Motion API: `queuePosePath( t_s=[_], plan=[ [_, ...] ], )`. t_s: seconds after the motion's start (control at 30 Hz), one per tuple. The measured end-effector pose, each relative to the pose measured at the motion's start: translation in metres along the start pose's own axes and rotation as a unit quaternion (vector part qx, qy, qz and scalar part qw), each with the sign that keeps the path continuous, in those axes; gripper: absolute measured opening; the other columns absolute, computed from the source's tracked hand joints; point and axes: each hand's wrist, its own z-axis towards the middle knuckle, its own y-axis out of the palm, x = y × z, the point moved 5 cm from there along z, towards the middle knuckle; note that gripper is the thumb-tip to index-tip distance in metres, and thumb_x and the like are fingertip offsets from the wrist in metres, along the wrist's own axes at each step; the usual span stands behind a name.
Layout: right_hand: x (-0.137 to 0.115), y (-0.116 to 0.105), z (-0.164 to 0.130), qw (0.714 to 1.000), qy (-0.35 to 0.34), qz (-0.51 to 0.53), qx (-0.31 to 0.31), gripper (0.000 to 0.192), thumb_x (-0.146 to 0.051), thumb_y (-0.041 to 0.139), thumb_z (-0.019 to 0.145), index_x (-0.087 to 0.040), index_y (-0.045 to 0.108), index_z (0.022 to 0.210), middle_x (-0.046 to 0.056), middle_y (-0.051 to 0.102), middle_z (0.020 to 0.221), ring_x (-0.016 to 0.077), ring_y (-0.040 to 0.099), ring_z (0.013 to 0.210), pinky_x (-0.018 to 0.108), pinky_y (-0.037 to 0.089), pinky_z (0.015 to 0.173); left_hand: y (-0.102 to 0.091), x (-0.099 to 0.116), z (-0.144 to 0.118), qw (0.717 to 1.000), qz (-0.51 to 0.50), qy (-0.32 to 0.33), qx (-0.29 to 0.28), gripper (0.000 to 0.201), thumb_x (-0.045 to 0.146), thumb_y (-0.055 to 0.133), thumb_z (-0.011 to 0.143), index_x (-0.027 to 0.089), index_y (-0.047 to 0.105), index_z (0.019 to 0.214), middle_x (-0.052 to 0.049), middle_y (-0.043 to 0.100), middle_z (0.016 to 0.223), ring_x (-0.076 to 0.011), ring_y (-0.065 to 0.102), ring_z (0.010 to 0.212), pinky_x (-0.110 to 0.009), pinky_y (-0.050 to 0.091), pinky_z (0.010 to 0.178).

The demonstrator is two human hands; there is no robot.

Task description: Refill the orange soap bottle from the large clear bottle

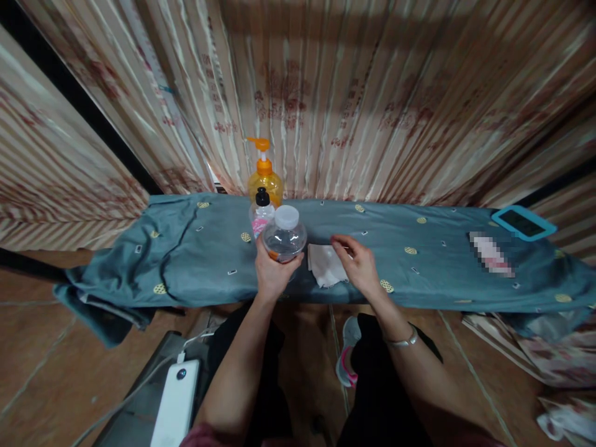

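My left hand (274, 273) is wrapped round a clear, round plastic bottle (284, 239) with a white cap, which stands upright in its grip. To the right lies a folded white cloth (326, 267) on the covered table. Above the cloth's right side hovers my right hand (357, 264), fingers loosely bent and apart, with nothing visible in them; whether it touches the cloth I cannot tell. Just behind the held bottle are a clear squeeze bottle (262, 214) with a black cap and pink label, and an orange pump bottle (263, 180).
A blue-green cloth with pineapple prints covers the narrow table (205, 248). On its right lie a blue-framed tablet (524, 223) and a blurred-out item (491, 254). Striped curtains (302, 93) hang behind. A white power bank (174, 403) with a cable rests at lower left.
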Motion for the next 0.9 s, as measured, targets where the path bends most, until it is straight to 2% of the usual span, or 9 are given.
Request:
queuePosePath(
  t_s=[0.1, 0.17, 0.23, 0.33, 0.47, 0.57, 0.63, 0.7, 0.9],
  plan=[
    [-0.054, -0.001, 0.012, 0.995, -0.052, 0.079, 0.007, 0.031, -0.041, 0.058, 0.094, -0.016, 0.068, 0.110, 0.007, 0.072, 0.107, 0.0161, 0.068, 0.099, 0.029, 0.053, 0.089, 0.001, 0.000, 0.002, 1.000, -0.002, -0.010, -0.003, 0.079, 0.031, 0.086, 0.054, 0.018, 0.049, 0.123, -0.012, 0.069, 0.116, -0.0289, 0.068, 0.107, -0.041, 0.055, 0.094],
    [-0.090, 0.004, 0.023, 0.990, -0.098, 0.102, -0.010, 0.039, -0.045, 0.061, 0.092, -0.015, 0.065, 0.117, 0.006, 0.070, 0.115, 0.0149, 0.066, 0.105, 0.028, 0.052, 0.094, 0.001, -0.001, 0.003, 1.000, -0.008, -0.009, -0.006, 0.081, 0.031, 0.086, 0.054, 0.018, 0.049, 0.124, -0.011, 0.070, 0.116, -0.0288, 0.069, 0.107, -0.040, 0.056, 0.093],
    [-0.119, 0.014, 0.036, 0.987, -0.133, 0.081, -0.031, 0.049, -0.046, 0.067, 0.087, -0.012, 0.063, 0.122, 0.008, 0.068, 0.117, 0.0187, 0.063, 0.110, 0.032, 0.050, 0.096, 0.001, -0.002, 0.003, 1.000, -0.016, -0.008, -0.015, 0.082, 0.031, 0.086, 0.054, 0.020, 0.048, 0.126, -0.011, 0.070, 0.117, -0.0288, 0.069, 0.107, -0.041, 0.057, 0.092],
    [-0.146, 0.037, 0.054, 0.985, -0.160, -0.020, -0.069, 0.062, -0.050, 0.068, 0.085, -0.005, 0.058, 0.127, 0.012, 0.067, 0.118, 0.0267, 0.063, 0.110, 0.040, 0.049, 0.095, 0.002, -0.004, 0.003, 0.999, -0.028, -0.018, -0.023, 0.085, 0.029, 0.086, 0.054, 0.021, 0.045, 0.129, -0.011, 0.070, 0.117, -0.0295, 0.069, 0.107, -0.042, 0.057, 0.091],
    [-0.152, 0.065, 0.067, 0.980, -0.124, -0.125, -0.092, 0.066, -0.053, 0.069, 0.084, -0.006, 0.058, 0.129, 0.012, 0.070, 0.113, 0.0313, 0.066, 0.106, 0.043, 0.050, 0.090, 0.002, -0.002, 0.003, 0.999, -0.034, -0.016, -0.028, 0.088, 0.028, 0.086, 0.053, 0.021, 0.044, 0.130, -0.010, 0.069, 0.117, -0.0298, 0.069, 0.107, -0.042, 0.057, 0.092],
    [-0.150, 0.078, 0.070, 0.977, -0.114, -0.158, -0.093, 0.050, -0.041, 0.064, 0.090, -0.006, 0.062, 0.125, 0.011, 0.073, 0.103, 0.0339, 0.068, 0.099, 0.044, 0.050, 0.087, 0.002, 0.000, 0.003, 0.999, -0.029, -0.018, -0.030, 0.087, 0.027, 0.086, 0.052, 0.019, 0.045, 0.128, -0.011, 0.070, 0.115, -0.0301, 0.070, 0.105, -0.041, 0.058, 0.090],
    [-0.148, 0.082, 0.070, 0.975, -0.115, -0.168, -0.087, 0.035, -0.028, 0.058, 0.093, -0.007, 0.065, 0.121, 0.010, 0.074, 0.103, 0.0327, 0.068, 0.099, 0.042, 0.050, 0.087, 0.002, -0.002, 0.003, 0.999, -0.026, -0.020, -0.029, 0.085, 0.027, 0.086, 0.051, 0.018, 0.046, 0.126, -0.011, 0.071, 0.114, -0.0302, 0.070, 0.104, -0.041, 0.058, 0.090],
    [-0.147, 0.084, 0.069, 0.975, -0.127, -0.165, -0.081, 0.029, -0.020, 0.053, 0.094, -0.010, 0.067, 0.117, 0.009, 0.073, 0.106, 0.0298, 0.069, 0.099, 0.039, 0.049, 0.088, 0.002, -0.004, 0.003, 0.999, -0.025, -0.022, -0.029, 0.083, 0.027, 0.086, 0.051, 0.018, 0.047, 0.124, -0.011, 0.071, 0.113, -0.0300, 0.070, 0.103, -0.042, 0.058, 0.089],
    [-0.145, 0.080, 0.070, 0.969, -0.191, -0.111, -0.114, 0.021, -0.015, 0.054, 0.090, -0.014, 0.072, 0.101, 0.003, 0.074, 0.095, 0.0216, 0.070, 0.091, 0.030, 0.047, 0.081, 0.002, -0.006, 0.002, 0.999, -0.028, -0.029, -0.024, 0.084, 0.027, 0.087, 0.051, 0.021, 0.047, 0.125, -0.010, 0.070, 0.116, -0.0305, 0.069, 0.108, -0.043, 0.057, 0.092]
  ],
)
